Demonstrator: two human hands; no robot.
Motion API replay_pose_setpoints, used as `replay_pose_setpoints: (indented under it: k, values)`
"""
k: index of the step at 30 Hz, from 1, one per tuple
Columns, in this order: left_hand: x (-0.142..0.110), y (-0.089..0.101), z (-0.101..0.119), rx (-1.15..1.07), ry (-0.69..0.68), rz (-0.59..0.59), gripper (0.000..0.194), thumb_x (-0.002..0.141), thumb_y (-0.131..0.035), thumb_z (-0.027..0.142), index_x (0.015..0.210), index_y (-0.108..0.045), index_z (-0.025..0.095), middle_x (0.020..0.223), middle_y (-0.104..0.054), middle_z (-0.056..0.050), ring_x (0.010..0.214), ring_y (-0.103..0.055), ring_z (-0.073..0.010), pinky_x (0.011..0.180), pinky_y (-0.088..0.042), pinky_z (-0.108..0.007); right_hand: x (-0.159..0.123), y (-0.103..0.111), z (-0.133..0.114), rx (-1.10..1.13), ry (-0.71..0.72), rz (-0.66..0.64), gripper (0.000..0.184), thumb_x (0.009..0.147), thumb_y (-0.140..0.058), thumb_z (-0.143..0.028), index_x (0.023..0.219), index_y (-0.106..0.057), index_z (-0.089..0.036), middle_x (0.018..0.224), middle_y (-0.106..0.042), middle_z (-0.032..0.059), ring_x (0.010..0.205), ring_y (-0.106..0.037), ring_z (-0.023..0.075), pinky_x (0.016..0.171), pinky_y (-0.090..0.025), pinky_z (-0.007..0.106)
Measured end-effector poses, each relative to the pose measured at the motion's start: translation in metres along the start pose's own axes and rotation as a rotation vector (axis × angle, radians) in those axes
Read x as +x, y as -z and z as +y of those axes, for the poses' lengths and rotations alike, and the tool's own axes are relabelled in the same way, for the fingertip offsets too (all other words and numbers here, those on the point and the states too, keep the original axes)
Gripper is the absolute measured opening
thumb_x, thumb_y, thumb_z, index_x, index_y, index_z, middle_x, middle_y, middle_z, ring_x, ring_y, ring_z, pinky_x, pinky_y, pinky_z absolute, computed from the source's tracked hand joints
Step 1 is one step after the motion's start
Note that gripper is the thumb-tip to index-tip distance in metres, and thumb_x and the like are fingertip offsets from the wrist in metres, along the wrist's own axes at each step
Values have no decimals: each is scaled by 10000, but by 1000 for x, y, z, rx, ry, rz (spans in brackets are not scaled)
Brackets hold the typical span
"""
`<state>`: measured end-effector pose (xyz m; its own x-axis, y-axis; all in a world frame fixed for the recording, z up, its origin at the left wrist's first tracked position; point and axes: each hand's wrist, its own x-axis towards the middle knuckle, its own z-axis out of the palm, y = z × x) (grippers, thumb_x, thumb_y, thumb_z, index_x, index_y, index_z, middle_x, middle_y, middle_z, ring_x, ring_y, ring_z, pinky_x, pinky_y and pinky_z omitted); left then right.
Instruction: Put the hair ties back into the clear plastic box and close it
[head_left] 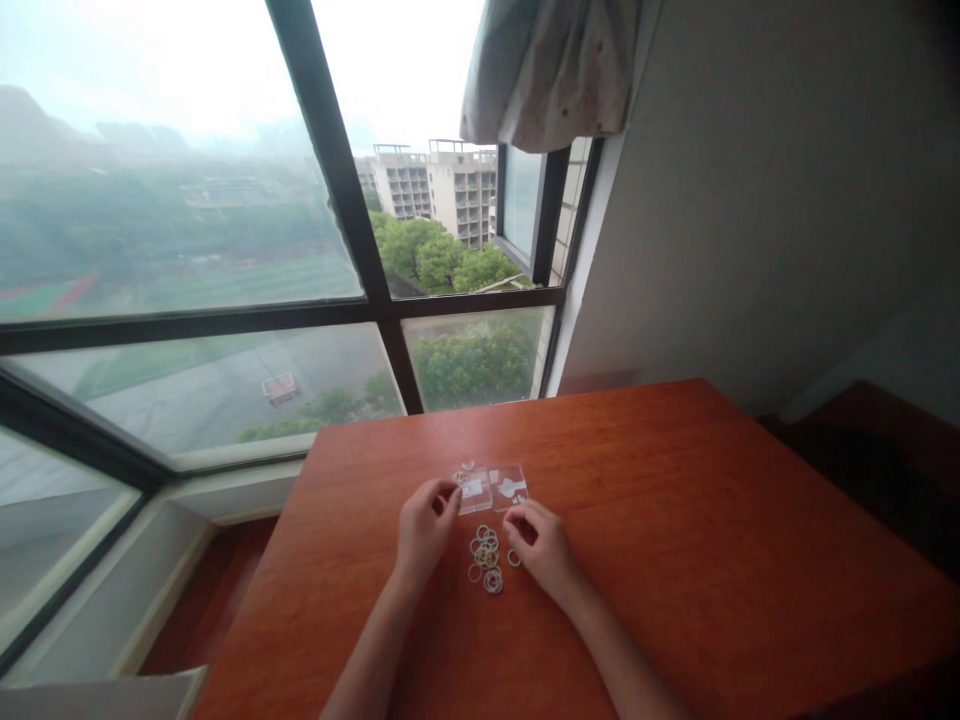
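On the table a clear plastic box (475, 500) lies with its lid (510, 484) folded open to the right. A few small rings (461, 478) show in the far left part of the box. My left hand (426, 530) is at the box's left edge, with thumb and forefinger pinched together; what is between them is too small to tell. A pile of small ring-shaped bands (486, 552), pale green, grey and yellowish, lies between my hands. My right hand (544, 545) is curled in a pinch just below the lid, its fingertips hiding whatever they hold. One loose band (514, 557) sits beside it.
The reddish-brown wooden table (675, 520) reaches up to a dark-framed window (390, 300) at the back. A pale curtain (551, 75) hangs above the open window pane (525, 205). A plain wall (735, 220) stands on the right.
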<state>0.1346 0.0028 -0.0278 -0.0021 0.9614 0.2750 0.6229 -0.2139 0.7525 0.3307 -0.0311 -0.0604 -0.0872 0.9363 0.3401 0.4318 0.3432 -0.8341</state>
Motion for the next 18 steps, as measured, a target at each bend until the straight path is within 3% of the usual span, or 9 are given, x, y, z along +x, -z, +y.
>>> replay_pose_setpoints:
  k: [7,18]
  values:
    - [21,-1,-20,97,33,76,249,836,-536,390,804,-651,172,723,-659,-26,601,-568,-139,580,-436,-233,0,-2,0,-54,31,-30,114,827,-547,-152,750,-615,-201,714,-599,-2,622,-539,130,575,-403,226]
    - [20,-5,-19,238,-31,45,215,865,-527,367,844,-680,217,789,-614,-13,671,-577,-147,621,-418,-236,0,-1,-2,-44,33,-45,108,821,-543,-144,755,-602,-206,728,-602,-2,645,-548,132,600,-404,219]
